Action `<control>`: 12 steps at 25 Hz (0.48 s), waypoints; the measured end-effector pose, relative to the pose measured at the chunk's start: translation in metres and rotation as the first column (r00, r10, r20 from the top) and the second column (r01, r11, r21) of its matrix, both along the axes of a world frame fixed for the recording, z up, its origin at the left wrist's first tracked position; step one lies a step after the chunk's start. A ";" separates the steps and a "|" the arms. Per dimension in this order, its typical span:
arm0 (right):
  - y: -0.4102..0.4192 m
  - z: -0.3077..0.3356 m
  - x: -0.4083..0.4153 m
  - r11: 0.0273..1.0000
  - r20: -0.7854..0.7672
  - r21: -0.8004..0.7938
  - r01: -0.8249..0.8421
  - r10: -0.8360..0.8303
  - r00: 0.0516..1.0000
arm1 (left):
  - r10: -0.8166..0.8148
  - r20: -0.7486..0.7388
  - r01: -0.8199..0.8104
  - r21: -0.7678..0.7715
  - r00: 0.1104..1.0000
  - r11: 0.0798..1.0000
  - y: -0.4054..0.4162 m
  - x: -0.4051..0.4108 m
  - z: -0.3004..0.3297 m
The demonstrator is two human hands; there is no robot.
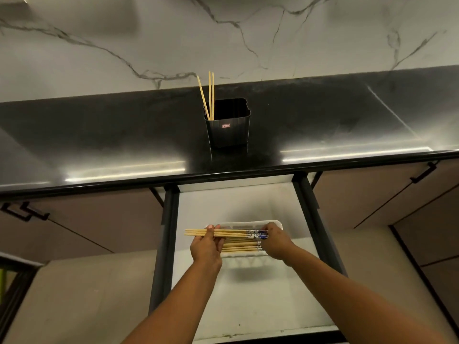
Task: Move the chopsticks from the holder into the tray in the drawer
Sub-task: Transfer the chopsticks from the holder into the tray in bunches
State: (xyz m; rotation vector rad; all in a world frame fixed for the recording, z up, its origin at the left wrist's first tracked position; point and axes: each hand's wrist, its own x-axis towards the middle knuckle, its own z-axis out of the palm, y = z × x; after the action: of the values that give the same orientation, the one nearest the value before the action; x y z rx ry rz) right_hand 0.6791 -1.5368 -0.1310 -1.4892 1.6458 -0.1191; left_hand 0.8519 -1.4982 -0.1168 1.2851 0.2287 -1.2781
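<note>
- Because you hold the bundle of chopsticks (224, 234) by both ends over the white tray (274, 222), the first risk is close in: your left hand (206, 247) has its fingers (215, 234) curled around the plain tips, and your right hand (277, 243) pinches the blue-patterned ends, so both hands are closed on the same sticks. If you let go on one side before the other, the freed end is likely to swing down and the sticks may fan out.
- The plain tips reach out past the tray's left rim. Lower them as they are and they could catch on that rim or end up lying on the drawer (248, 306) floor instead of inside the tray; I judge a small shift to the right is needed.
- The held bundle lies level with its long axis running left to right, patterned ends to the right, plain tips to the left. It sits just above and roughly parallel to the chopsticks already in the tray (239, 245), which point the same way. Dropping them carelessly could knock those out of line.
- Farther off, on the black desk (99, 135), the dark holder (229, 131) has three chopsticks left (210, 95), standing nearly upright in its left corner and leaning slightly. The holder looks light, so a hasty pull on them might tip it toward the desk edge above the open drawer.
</note>
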 end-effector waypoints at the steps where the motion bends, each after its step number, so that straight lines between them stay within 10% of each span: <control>1: -0.001 -0.003 0.000 0.988 -0.092 -0.133 -0.077 0.065 0.994 | 0.009 0.002 -0.009 -0.005 1.000 1.000 -0.002 -0.001 -0.002; 5: 0.002 -0.024 0.016 0.682 -0.492 -0.418 -0.600 0.385 0.781 | -0.005 -0.040 0.004 -0.027 0.999 1.000 -0.011 -0.006 -0.014; 12: -0.022 -0.063 -0.009 0.685 -0.497 -0.164 -0.710 0.565 0.659 | -0.137 0.225 0.102 0.164 0.965 0.981 -0.035 0.064 -0.043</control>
State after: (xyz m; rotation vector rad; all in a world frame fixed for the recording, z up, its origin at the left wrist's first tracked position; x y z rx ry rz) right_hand 0.6698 -1.5592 -0.1938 -2.4451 1.3155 0.3531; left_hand 0.9162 -1.5328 -0.1598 1.5879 0.0806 -1.2145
